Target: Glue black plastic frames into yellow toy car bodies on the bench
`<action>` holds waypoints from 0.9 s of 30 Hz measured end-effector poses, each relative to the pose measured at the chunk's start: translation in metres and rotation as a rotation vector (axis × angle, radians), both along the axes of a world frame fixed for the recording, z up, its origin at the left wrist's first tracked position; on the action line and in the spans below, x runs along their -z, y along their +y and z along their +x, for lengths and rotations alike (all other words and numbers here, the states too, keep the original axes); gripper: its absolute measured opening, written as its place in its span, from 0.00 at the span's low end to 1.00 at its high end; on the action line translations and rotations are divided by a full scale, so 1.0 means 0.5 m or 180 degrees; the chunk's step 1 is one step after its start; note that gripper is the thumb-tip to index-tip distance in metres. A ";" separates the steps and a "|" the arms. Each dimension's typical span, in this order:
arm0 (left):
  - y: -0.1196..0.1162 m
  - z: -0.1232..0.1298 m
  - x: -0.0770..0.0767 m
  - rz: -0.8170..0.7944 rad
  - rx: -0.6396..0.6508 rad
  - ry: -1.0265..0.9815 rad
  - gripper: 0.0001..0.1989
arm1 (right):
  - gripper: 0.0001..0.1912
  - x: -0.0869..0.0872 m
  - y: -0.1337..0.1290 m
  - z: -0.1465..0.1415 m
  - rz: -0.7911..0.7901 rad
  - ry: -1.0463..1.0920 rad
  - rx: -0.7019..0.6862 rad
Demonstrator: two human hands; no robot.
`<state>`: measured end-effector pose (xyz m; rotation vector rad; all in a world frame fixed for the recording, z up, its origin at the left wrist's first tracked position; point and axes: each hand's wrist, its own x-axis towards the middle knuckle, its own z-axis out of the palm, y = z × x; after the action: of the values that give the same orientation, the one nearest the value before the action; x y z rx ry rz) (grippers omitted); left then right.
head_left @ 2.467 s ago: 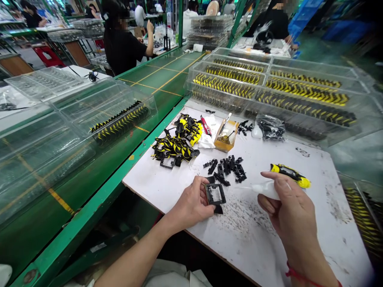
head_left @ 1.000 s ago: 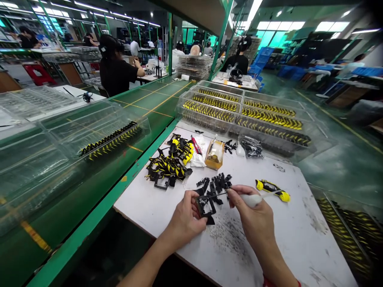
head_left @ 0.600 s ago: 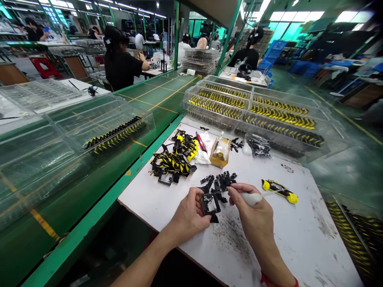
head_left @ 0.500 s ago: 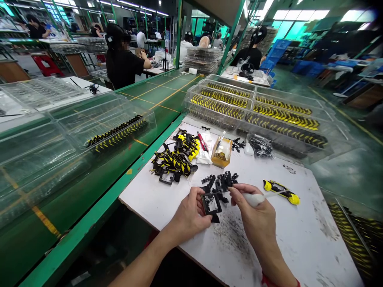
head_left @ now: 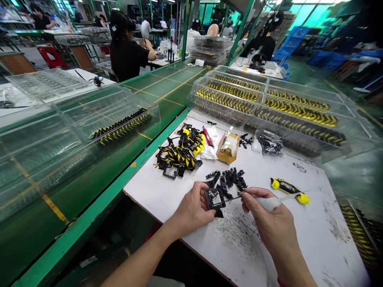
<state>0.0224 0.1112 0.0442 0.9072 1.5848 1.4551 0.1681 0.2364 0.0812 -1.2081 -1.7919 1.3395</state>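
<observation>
My left hand [head_left: 193, 209] pinches a small black plastic frame [head_left: 216, 206] by its left side, above the white tabletop. In my right hand [head_left: 277, 219] lies a white squeeze bottle [head_left: 269, 203], its thin nozzle pointing away to the right. The right fingertips also pinch a thin dark piece [head_left: 233, 198], whose kind I cannot make out, its left end close to the frame. Small black plastic parts [head_left: 231, 178] lie loose just beyond both hands. To the right rests one yellow-and-black shell part [head_left: 289, 189].
A heap of yellow-and-black parts [head_left: 179, 157] lies left of a box [head_left: 229, 153] and a red cutter [head_left: 207, 136]. Clear trays [head_left: 266, 109] of parts stand behind; another tray [head_left: 119, 127] sits on the green conveyor [head_left: 167, 85]. Several people [head_left: 130, 56] sit at benches beyond.
The view has turned slightly left. My right hand has drawn back a little from the frame, and the thin dark piece now shows between fingertips and frame. My left hand keeps its grip.
</observation>
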 end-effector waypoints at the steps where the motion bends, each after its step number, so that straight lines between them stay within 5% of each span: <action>1: 0.000 0.000 -0.001 -0.0013 0.0012 0.0001 0.27 | 0.17 0.000 0.000 0.000 0.0000 -0.0022 -0.0034; 17: 0.001 0.000 -0.006 -0.0022 0.0008 -0.0017 0.27 | 0.16 0.001 0.000 0.004 -0.0052 -0.0076 -0.0100; 27: 0.001 0.000 -0.005 -0.0035 -0.0019 -0.0035 0.27 | 0.12 0.003 0.015 0.002 -0.0852 0.0964 0.0060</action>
<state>0.0223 0.1117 0.0468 0.8874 1.5872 1.4519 0.1689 0.2438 0.0797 -1.0820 -1.4199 1.6913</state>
